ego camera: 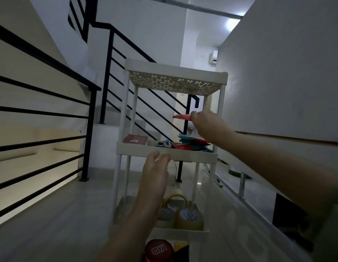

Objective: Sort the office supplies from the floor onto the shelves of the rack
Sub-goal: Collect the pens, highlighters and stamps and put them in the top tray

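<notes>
Red tub [159, 250] at 6 o'clock, on floor. Tape rolls [189, 217] on rack [164, 152] bottom shelf. Left hand [154, 173], fingers loose, holds nothing, at mid-shelf rim. Right hand [206, 123], 1 o'clock, pinches red flat item [181, 116] above mid-shelf's teal/red pile [192, 142].

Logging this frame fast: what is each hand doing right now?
Left hand: open, fingers relaxed by the front rim of the rack's middle shelf, holding nothing.
Right hand: pinching a flat red item above the middle shelf.
</notes>
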The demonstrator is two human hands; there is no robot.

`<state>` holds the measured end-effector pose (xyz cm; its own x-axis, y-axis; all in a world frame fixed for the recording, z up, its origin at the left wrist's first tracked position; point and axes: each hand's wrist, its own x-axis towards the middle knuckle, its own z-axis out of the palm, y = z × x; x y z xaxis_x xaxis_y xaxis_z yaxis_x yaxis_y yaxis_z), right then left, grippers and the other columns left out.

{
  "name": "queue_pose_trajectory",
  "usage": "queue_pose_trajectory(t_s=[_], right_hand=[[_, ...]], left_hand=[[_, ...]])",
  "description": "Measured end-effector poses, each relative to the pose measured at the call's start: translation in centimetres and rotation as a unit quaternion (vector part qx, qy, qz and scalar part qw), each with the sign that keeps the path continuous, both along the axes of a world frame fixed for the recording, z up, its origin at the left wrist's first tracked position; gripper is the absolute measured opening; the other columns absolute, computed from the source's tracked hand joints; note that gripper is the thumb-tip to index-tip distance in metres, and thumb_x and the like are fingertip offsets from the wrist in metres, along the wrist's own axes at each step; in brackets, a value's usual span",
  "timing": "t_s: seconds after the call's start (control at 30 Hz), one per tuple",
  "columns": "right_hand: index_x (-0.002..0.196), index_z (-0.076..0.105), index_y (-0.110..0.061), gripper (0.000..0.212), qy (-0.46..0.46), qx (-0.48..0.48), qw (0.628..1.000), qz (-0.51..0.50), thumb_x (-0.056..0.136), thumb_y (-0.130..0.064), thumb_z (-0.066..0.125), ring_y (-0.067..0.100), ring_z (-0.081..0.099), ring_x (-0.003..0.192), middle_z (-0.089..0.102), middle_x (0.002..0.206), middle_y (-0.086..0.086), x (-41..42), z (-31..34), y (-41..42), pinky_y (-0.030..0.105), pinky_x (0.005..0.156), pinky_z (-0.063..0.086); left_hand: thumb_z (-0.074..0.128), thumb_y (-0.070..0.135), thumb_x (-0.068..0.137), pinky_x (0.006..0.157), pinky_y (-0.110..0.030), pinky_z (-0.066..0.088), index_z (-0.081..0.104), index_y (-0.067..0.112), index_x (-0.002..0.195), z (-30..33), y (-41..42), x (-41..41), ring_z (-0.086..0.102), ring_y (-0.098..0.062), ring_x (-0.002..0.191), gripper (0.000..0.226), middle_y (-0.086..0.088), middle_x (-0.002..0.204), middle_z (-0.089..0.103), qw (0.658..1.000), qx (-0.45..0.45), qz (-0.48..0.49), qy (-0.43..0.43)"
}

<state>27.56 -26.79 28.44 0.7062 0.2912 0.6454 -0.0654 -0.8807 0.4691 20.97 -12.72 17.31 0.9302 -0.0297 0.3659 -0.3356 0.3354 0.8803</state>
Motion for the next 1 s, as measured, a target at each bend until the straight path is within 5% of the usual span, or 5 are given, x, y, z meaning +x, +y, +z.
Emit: queue_pose_trajectory(t_s=[0.4,0.63,0.73,0.83,1.0], right_hand=[[0.133,0.041,-0.006,0.044,0.161,0.069,0.981,-0.087,0.093,-0.015,0.054,0.031,0.052,0.119,0.051,0.130,0.019,5.8,-2.1,-0.9,0.046,0.106,0.040],[0.134,0.038,-0.008,0.049,0.077,0.066,0.993,-0.066,0.091,-0.022,0.057,0.031,0.056,0.112,0.054,0.124,0.018,5.8,-1.4,-0.9,0.039,0.093,0.048],[0.127,0.049,-0.006,0.037,0.131,0.090,0.985,-0.063,0.094,-0.020,0.052,0.028,0.058,0.110,0.056,0.122,0.017,6.5,-2.0,-0.7,0.038,0.099,0.046],[0.127,0.049,-0.002,0.036,0.179,0.146,0.971,-0.060,0.094,-0.018,0.048,0.029,0.055,0.112,0.054,0.123,0.019,6.7,-1.9,-0.9,0.038,0.101,0.044],[0.132,0.047,-0.002,0.039,0.222,0.186,0.954,-0.079,0.096,-0.017,0.040,0.030,0.049,0.118,0.053,0.127,0.020,6.2,-1.5,-1.4,0.035,0.100,0.039]], left_hand=[[0.045,0.023,0.096,0.101,-0.028,0.036,0.035,0.020,0.141,-1.2,0.6,1.1,0.044,-0.011,0.114,0.046,0.014,0.107,0.045,0.999,0.037,0.031,-0.021],[0.043,0.025,0.096,0.093,-0.026,0.035,0.036,0.024,0.140,-1.8,0.7,1.1,0.045,-0.010,0.112,0.044,0.009,0.115,0.046,0.998,0.053,0.026,-0.020],[0.042,0.025,0.097,0.090,-0.024,0.035,0.036,0.025,0.139,-1.9,0.9,1.1,0.045,-0.009,0.114,0.043,0.008,0.120,0.048,0.997,0.062,0.026,-0.028],[0.043,0.025,0.097,0.079,-0.019,0.039,0.038,0.026,0.137,-2.3,1.3,1.3,0.049,-0.006,0.102,0.041,0.021,0.099,0.049,0.998,0.061,0.025,-0.024],[0.044,0.022,0.096,0.090,-0.026,0.035,0.040,0.025,0.136,-2.9,1.6,1.7,0.045,-0.010,0.111,0.040,0.012,0.111,0.044,0.998,0.051,0.027,0.001]])
